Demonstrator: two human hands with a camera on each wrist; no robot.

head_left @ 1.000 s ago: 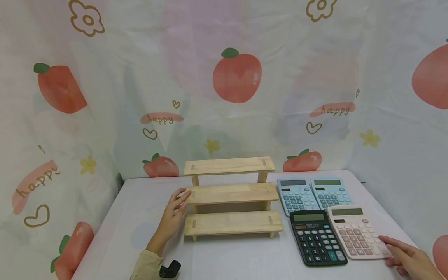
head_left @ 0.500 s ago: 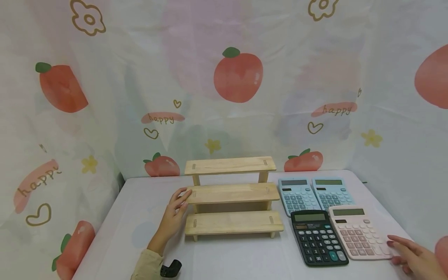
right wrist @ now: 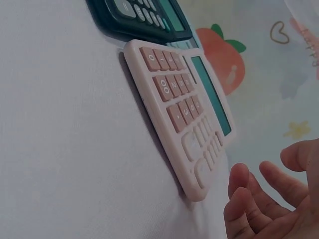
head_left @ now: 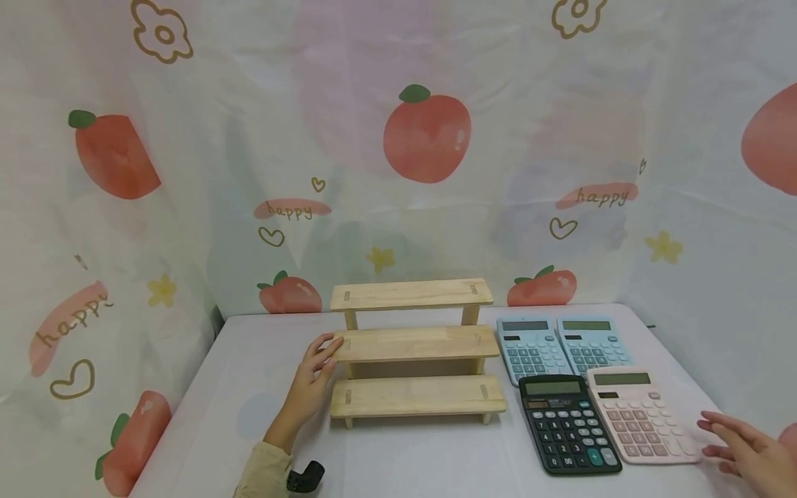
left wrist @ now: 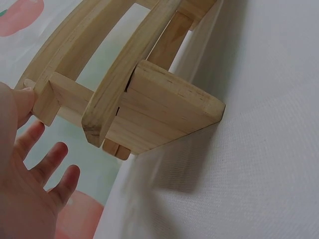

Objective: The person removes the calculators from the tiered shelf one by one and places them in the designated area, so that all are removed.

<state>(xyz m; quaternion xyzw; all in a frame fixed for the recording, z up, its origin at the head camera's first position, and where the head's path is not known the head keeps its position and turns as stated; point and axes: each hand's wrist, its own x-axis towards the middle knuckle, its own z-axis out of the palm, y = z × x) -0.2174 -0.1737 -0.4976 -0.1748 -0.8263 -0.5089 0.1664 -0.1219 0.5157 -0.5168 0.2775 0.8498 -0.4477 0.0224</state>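
Observation:
A three-tier wooden display stand (head_left: 417, 344) stands on the white table. My left hand (head_left: 306, 384) is at the left end of its middle shelf, with a fingertip resting on the board; the left wrist view shows the other fingers (left wrist: 55, 157) spread loosely off the wood. At the right lie a pink calculator (head_left: 641, 415) and, on its left, a black calculator (head_left: 568, 425). Just right of the pink calculator my right hand (head_left: 750, 449) hovers with relaxed fingers, apart from it and holding nothing. In the right wrist view its fingers (right wrist: 246, 199) bend slightly beside the calculator's corner.
Two light blue calculators (head_left: 532, 346) lie side by side behind the black and pink ones, right of the stand. A fruit-patterned cloth (head_left: 429, 228) hangs behind and at both sides of the table (head_left: 436, 460). A black device (head_left: 305, 477) sits at my left wrist.
My right hand has come off the pink calculator's right edge and drawn away to the right. The left hand stays at the stand, and the calculators keep their places.

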